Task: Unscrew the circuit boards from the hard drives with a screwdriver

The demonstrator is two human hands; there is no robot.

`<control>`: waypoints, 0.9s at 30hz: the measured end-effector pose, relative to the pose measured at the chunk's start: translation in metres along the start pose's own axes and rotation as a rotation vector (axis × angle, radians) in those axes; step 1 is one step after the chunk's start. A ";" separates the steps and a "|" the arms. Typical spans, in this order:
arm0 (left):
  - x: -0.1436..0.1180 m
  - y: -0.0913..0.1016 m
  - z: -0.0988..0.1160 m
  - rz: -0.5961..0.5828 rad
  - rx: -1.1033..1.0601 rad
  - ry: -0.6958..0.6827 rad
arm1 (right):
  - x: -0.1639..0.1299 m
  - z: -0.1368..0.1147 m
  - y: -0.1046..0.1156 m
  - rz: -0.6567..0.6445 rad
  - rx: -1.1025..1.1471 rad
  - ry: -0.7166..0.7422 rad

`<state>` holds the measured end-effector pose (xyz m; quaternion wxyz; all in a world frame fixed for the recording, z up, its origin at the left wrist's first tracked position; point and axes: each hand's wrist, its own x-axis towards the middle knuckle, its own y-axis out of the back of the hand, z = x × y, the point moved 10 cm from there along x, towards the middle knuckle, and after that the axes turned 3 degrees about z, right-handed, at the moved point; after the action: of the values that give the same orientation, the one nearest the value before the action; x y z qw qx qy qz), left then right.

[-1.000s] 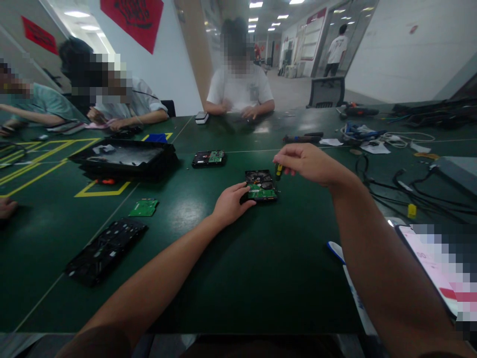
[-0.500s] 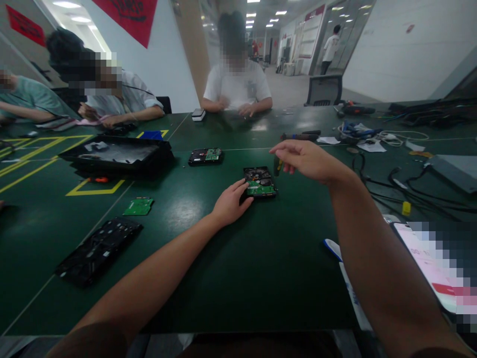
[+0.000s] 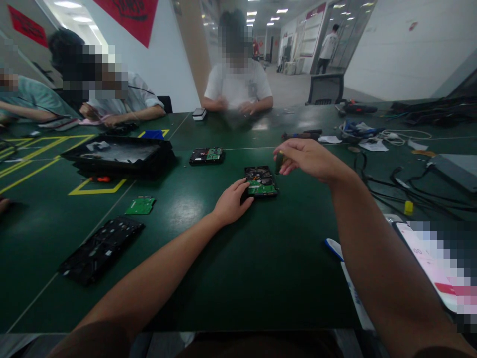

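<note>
The left hand (image 3: 231,203) lies half-open, fingers touching the hard drive (image 3: 261,181). Just above it, the right hand (image 3: 309,159) pinches a small screwdriver (image 3: 278,162).

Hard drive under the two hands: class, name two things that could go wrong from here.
The left hand steadies the hard drive only at its near-left edge, so it might slide or pivot under pressure. The right hand pinches the small screwdriver with its fingers above the exposed green circuit board; a slip could scratch it.
</note>
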<state>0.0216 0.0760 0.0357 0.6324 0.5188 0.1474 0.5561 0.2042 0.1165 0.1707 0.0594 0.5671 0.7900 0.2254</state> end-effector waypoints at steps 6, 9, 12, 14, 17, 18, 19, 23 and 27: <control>0.000 0.000 0.000 -0.009 -0.002 -0.006 | 0.001 -0.005 0.009 0.058 -0.134 0.074; 0.000 0.000 0.000 -0.007 -0.006 -0.008 | 0.002 -0.002 0.015 0.120 -0.178 0.050; 0.000 0.000 0.001 -0.005 -0.010 -0.013 | 0.002 0.000 0.017 0.153 -0.167 0.028; 0.000 0.000 0.001 -0.004 -0.013 -0.012 | 0.002 -0.001 0.013 0.121 -0.118 0.052; 0.000 0.001 0.001 0.001 -0.013 -0.008 | 0.002 -0.002 0.006 0.057 -0.047 0.062; 0.000 0.000 0.001 0.000 -0.012 -0.009 | 0.002 -0.001 0.005 0.040 -0.029 0.051; 0.000 0.000 0.000 -0.002 -0.011 -0.009 | 0.002 0.000 0.004 0.026 -0.017 0.038; 0.000 -0.001 0.000 -0.009 -0.006 -0.009 | 0.000 -0.006 0.007 0.031 -0.094 0.057; 0.000 0.000 0.000 -0.008 -0.009 -0.012 | -0.001 -0.009 0.015 0.114 -0.200 0.066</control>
<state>0.0218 0.0760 0.0358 0.6377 0.5187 0.1432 0.5511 0.2149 0.1172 0.1847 0.0766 0.5947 0.7314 0.3248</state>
